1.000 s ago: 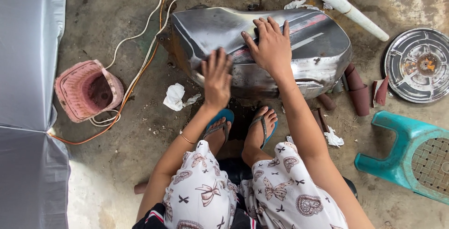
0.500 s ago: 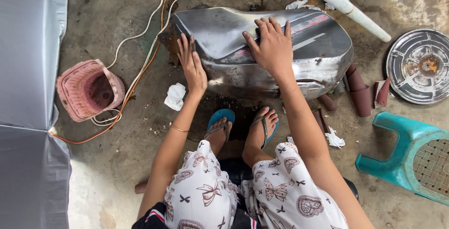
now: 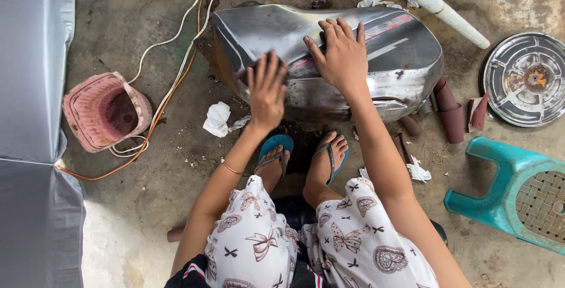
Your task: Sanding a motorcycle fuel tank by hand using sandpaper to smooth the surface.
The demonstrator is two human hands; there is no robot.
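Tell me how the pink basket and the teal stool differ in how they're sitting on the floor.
The pink basket lies left of the metal tank, tipped so its open mouth shows, with cables running beside it; the teal stool stands on the right, and is cut off by the picture's edge. The basket looks grimy and round-cornered; the stool is cleaner, with a perforated seat. Both look like plastic, and neither hand touches them.

Both bare arms reach forward from the lap toward twelve o'clock. The left hand (image 3: 266, 91) lies palm down, fingers together and pointing to twelve o'clock, blurred at the fingertips, pressing flat; a thin bracelet circles its wrist. The right hand (image 3: 340, 55) sits at one o'clock of the left, palm down, fingers slightly spread, thumb angled out toward ten o'clock. The right forearm runs back toward five o'clock.
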